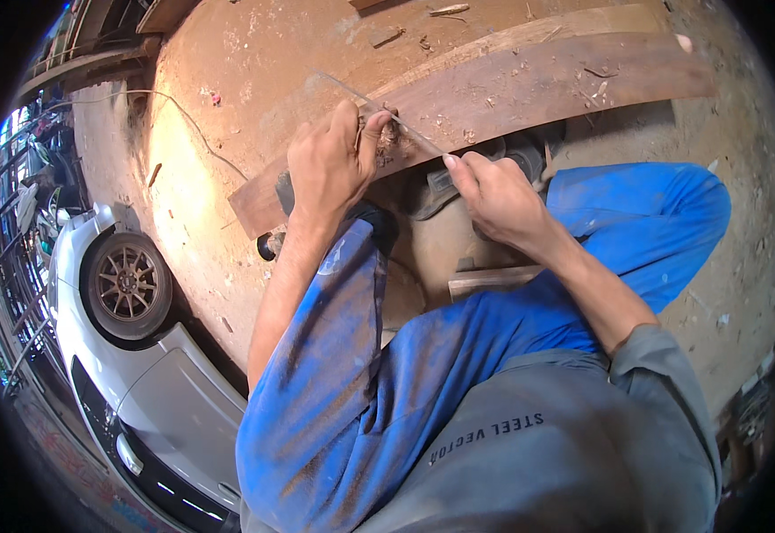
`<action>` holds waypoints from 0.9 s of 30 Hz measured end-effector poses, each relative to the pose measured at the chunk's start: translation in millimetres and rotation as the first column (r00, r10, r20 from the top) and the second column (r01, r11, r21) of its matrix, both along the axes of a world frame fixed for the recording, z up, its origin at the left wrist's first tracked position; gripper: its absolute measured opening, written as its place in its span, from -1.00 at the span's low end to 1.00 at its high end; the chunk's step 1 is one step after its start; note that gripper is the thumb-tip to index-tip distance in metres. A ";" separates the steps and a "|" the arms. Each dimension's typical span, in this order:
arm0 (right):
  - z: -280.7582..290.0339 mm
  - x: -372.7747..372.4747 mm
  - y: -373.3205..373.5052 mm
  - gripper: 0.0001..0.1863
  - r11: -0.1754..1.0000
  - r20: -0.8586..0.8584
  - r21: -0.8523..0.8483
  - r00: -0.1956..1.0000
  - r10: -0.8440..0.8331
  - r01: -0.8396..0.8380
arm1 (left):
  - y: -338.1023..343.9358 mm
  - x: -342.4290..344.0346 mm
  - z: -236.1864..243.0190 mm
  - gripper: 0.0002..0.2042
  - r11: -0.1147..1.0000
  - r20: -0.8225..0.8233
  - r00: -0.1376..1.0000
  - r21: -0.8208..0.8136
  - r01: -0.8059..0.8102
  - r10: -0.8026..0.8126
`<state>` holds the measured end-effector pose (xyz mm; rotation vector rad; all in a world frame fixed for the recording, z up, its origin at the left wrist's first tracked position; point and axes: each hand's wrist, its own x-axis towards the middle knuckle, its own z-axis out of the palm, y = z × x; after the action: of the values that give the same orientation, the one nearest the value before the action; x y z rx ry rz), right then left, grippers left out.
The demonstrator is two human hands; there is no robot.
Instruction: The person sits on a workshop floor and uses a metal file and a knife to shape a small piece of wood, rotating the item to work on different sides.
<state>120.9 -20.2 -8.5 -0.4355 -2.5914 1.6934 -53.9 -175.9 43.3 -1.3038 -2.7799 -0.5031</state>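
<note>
"Currently gripping what?"

"With the right hand [505, 202], pinching one end of a slender tool [421, 138]; with the left hand [327, 167], curled, cannot tell whether grasping it. Held over the brown plank [539, 93]."

"Foreseeing any risk?"

"Could skid and scrape the left hand, if pressed unevenly."

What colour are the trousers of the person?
Blue, with brownish dirt stains; the trousers show best in the head view.

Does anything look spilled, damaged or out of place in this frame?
Loose shavings litter the brown plank, and the blue trousers are smeared brown. The silver car on the person's left looks oddest, parked so near floor-level handwork. Nothing looks clearly broken.
</note>
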 end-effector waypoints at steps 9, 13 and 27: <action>3.5 -7.1 0.9 -0.62 0.999 0.067 -0.011 0.997 -0.036 0.037 | -1.8 0.3 -2.1 -0.59 1.000 0.012 1.000 -0.007 -0.021 0.021; 10.8 -7.1 -4.1 -0.61 0.996 0.065 -0.076 0.997 -0.049 0.053 | -13.7 4.4 -0.7 -0.60 0.998 0.008 1.000 -0.055 -0.029 0.030; -2.0 4.8 -25.9 -0.58 0.984 -0.037 -0.062 0.984 -0.172 0.170 | -14.5 5.4 -3.1 -0.58 1.000 0.075 0.997 -0.008 -0.021 0.022</action>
<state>125.7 -46.1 -10.5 -0.5984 -2.4020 1.7049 -48.5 -190.4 40.2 -1.2813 -2.8559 -0.5530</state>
